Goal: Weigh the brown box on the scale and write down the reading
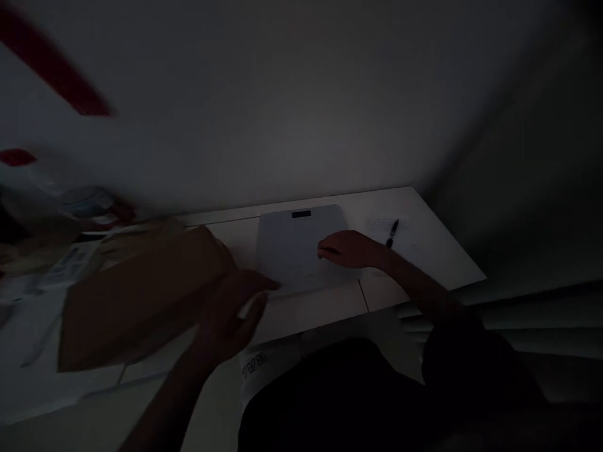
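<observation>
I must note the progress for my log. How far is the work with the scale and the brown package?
The white digital scale already lies flat on the white table, its platform bare. In hand: the right hand rests on the scale, and the left hand touches the brown package beside it. Left: the package is not on the scale. A pen lies on a written sheet.

Single head view, looking forward and down, near white table (pixel 424 251)
</observation>
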Demonstrator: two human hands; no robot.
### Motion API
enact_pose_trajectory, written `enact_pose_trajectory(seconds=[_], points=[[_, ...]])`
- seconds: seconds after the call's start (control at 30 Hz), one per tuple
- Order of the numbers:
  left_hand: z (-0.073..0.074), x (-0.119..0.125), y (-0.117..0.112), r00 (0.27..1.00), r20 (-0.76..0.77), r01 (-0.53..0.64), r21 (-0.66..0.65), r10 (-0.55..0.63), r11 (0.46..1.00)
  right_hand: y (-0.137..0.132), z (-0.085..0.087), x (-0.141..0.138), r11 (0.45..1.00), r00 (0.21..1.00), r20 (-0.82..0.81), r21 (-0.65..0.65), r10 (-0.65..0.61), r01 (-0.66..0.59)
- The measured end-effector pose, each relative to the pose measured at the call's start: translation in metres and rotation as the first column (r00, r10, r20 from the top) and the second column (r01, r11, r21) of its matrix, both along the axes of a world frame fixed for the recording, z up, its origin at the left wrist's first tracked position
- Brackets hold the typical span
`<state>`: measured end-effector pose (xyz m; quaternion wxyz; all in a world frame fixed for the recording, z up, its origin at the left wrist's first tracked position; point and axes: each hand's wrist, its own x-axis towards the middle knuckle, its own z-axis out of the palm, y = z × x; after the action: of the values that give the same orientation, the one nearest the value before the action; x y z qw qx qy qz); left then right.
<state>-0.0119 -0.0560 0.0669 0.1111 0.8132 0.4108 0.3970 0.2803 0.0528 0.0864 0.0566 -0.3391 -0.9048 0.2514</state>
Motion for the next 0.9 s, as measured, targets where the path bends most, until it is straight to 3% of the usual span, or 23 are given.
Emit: enact_pose_trajectory(seconds=[0.07,0.13,0.23,0.33,0.47,0.63,0.77,0.9], points=[[0.004,0.037,0.013,0.942,-0.125,0.308,-0.050,-0.312,0.950,-0.001,-0.005,0.032,0.998,0.998,0.039,-0.040,-0.047,0.049],[0.003,0.072,0.024,0.852,-0.196,0.465,-0.141,-0.485,0.874,-0.003,-0.010,0.063,0.991,0.990,0.063,-0.034,-0.126,0.128],[-0.009,0.118,0.037,0.734,-0.231,0.608,-0.196,-0.638,0.770,-0.004,-0.018,0.104,0.958,0.954,0.090,0.015,-0.288,0.287],[-0.024,0.156,0.048,0.637,-0.292,0.686,-0.208,-0.714,0.697,-0.003,-0.027,0.138,0.900,0.886,0.161,0.058,-0.436,0.432],[-0.037,0.200,0.059,0.578,-0.413,0.711,-0.170,-0.704,0.683,0.002,-0.039,0.164,0.859,0.832,0.230,0.044,-0.505,0.510],[-0.061,0.239,0.068,0.606,-0.582,0.691,0.048,-0.543,0.721,0.008,-0.046,0.169,0.814,0.773,0.271,0.080,-0.574,0.576],[-0.084,0.254,0.066,0.664,-0.609,0.641,0.167,-0.433,0.749,0.016,-0.046,0.164,0.813,0.748,0.328,0.147,-0.577,0.563],[-0.095,0.257,0.061,0.705,-0.590,0.588,0.175,-0.394,0.790,0.024,-0.047,0.166,0.824,0.770,0.295,0.208,-0.566,0.527]])
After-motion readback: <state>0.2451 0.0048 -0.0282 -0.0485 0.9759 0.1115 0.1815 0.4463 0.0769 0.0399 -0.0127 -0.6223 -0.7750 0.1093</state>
